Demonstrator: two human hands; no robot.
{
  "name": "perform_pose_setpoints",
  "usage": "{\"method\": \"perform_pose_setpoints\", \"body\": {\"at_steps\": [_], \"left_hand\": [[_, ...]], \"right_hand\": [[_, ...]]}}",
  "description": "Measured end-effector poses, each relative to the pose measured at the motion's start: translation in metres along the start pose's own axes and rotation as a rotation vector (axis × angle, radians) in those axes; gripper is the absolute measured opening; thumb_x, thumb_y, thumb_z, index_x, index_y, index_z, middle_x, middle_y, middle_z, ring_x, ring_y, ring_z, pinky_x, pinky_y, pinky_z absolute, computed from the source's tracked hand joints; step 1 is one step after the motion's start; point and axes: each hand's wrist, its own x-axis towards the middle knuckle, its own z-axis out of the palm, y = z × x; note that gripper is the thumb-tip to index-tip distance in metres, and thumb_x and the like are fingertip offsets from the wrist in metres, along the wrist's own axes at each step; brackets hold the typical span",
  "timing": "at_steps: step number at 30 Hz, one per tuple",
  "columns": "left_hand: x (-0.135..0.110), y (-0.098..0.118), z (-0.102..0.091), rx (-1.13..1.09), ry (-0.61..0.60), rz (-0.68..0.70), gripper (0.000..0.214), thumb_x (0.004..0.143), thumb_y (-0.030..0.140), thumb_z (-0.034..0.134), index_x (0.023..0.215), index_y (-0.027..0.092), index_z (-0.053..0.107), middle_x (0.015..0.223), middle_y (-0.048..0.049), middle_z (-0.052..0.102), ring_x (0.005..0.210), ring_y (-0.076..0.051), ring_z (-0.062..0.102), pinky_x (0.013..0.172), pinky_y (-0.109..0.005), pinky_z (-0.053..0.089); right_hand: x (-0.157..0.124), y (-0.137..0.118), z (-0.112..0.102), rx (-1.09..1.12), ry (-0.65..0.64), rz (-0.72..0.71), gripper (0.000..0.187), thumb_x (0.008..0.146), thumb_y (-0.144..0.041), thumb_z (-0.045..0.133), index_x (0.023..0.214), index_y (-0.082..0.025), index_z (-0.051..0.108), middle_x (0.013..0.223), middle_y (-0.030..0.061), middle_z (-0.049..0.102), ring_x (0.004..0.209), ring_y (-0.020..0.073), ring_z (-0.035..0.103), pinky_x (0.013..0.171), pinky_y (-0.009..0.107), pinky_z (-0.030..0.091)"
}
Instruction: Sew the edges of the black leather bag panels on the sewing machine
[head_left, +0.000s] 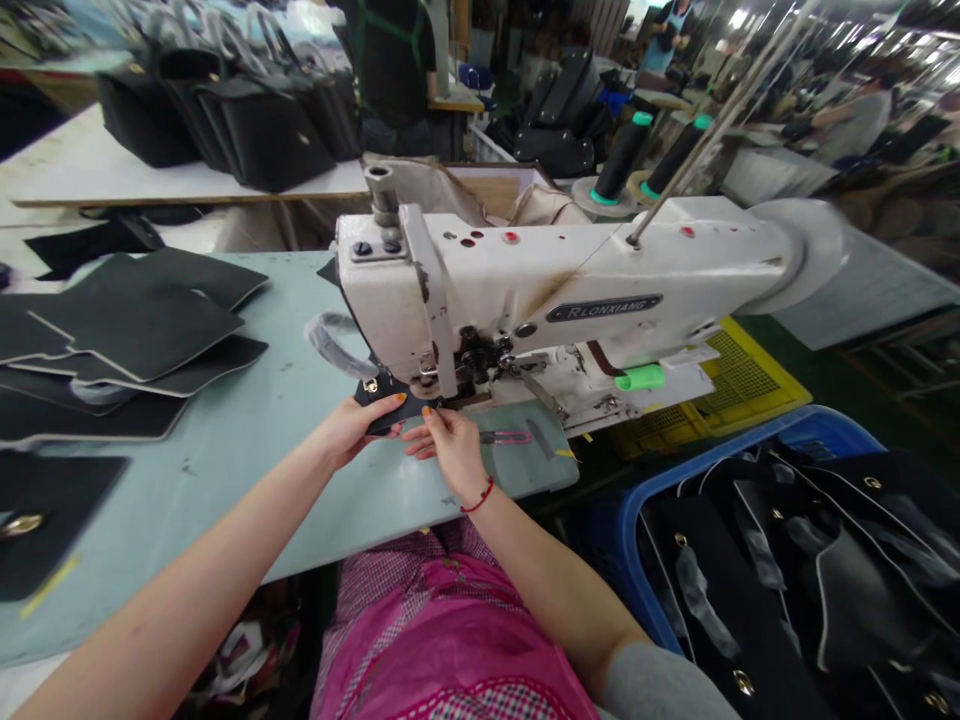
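A small black leather piece (414, 406) with a gold-coloured metal fitting lies at the needle end of a white sewing machine (510, 275). My left hand (349, 428) is closed on its near left part, thumb on top. A strap wrapped in clear plastic (336, 345) curves out behind that piece. At the right edge of the leather, beside the presser foot area, my right hand (456, 450) pinches with thumb and forefinger; the other fingers are loosely bent. The needle itself is hidden. A pink-handled tool (516, 437) lies just right of my right hand.
Dark panels (142, 320) are stacked on the pale table (300, 500) at left. A blue basket (637, 560) full of black pieces stands at lower right, near a yellow crate (750, 375). Black bags (262, 130) and thread cones (622, 160) are behind. Other people are in the background.
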Motion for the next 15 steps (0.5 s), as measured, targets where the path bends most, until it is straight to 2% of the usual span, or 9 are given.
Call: {"method": "perform_pose_setpoints", "body": {"at_steps": [6, 15], "left_hand": [[0.002, 0.001, -0.001, -0.019, 0.031, -0.003, 0.039, 0.058, 0.03, 0.089, 0.085, 0.01, 0.071, 0.072, -0.007, 0.071, 0.049, -0.011, 0.061, 0.048, -0.019, 0.053], [-0.001, -0.003, 0.004, -0.09, 0.044, 0.055, 0.038, 0.057, 0.031, 0.089, 0.083, 0.011, 0.07, 0.073, -0.0058, 0.071, 0.052, -0.011, 0.059, 0.049, -0.02, 0.051]], "right_hand": [[0.003, 0.004, 0.011, 0.023, 0.066, -0.008, 0.046, 0.089, -0.057, 0.051, 0.078, -0.015, 0.064, 0.077, 0.0095, 0.075, 0.047, 0.0104, 0.064, 0.04, 0.016, 0.041], [0.008, 0.006, 0.02, 0.003, 0.085, 0.009, 0.045, 0.092, -0.054, 0.047, 0.076, -0.015, 0.062, 0.072, 0.0086, 0.074, 0.047, 0.0116, 0.064, 0.042, 0.018, 0.043]]}}
